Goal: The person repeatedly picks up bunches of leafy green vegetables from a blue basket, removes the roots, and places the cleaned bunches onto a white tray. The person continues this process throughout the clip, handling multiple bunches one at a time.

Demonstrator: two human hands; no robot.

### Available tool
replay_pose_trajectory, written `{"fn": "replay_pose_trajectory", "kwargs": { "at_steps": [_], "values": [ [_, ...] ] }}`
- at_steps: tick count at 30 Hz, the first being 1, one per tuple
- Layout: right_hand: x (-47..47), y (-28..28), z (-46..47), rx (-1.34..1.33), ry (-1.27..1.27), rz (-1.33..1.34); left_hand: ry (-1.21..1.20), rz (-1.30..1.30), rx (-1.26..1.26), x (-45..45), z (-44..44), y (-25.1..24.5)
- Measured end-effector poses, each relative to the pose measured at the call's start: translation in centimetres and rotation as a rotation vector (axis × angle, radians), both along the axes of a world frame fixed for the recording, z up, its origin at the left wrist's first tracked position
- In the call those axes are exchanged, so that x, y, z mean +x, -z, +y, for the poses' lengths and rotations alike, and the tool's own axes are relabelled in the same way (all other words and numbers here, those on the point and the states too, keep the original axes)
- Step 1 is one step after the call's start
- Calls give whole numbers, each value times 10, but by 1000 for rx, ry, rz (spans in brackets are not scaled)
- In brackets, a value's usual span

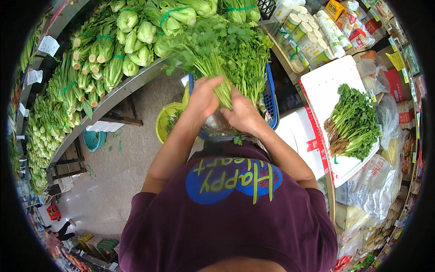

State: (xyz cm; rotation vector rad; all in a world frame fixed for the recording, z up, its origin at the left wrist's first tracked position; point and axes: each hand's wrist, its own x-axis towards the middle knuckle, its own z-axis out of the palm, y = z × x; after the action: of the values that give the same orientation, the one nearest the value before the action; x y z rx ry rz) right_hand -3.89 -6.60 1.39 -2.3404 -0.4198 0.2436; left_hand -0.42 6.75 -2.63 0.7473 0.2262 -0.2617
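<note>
My left hand (pixel 205 97) is closed around the stems of a bunch of cilantro (pixel 214 69), its leaves pointing up and away from me. My right hand (pixel 243 110) is at the lower stem ends of the same bunch, fingers bent; whether it grips them is hard to tell. Both hands are over a blue plastic basket (pixel 272 98) right in front of my body. More cilantro (pixel 253 51) fills the basket's far part, and loose roots and stems lie in its near part. On a white foam lid (pixel 348 68) to the right rests a heap of cilantro with roots (pixel 355 124).
Leafy greens (pixel 102 51) tied in bundles line a metal-edged shelf (pixel 112 93) at left. A yellow-green basket (pixel 163 119) with scraps and a teal basin (pixel 94 139) stand on the floor. Packaged noodles (pixel 307 37) fill the right shelf. A person (pixel 63 234) is far off at lower left.
</note>
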Motion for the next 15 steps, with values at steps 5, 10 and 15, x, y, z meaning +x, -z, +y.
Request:
{"fn": "replay_pose_trajectory", "kwargs": {
  "at_steps": [5,10,15],
  "values": [
    [18,-23,-24,973,-36,745,-81,34,-63,-1,6,14],
    [22,-46,-33,1540,-363,910,-23,9,168,3,7,35],
    [11,-78,-38,1516,-200,720,118,-18,39,5,15,52]
  ]
}}
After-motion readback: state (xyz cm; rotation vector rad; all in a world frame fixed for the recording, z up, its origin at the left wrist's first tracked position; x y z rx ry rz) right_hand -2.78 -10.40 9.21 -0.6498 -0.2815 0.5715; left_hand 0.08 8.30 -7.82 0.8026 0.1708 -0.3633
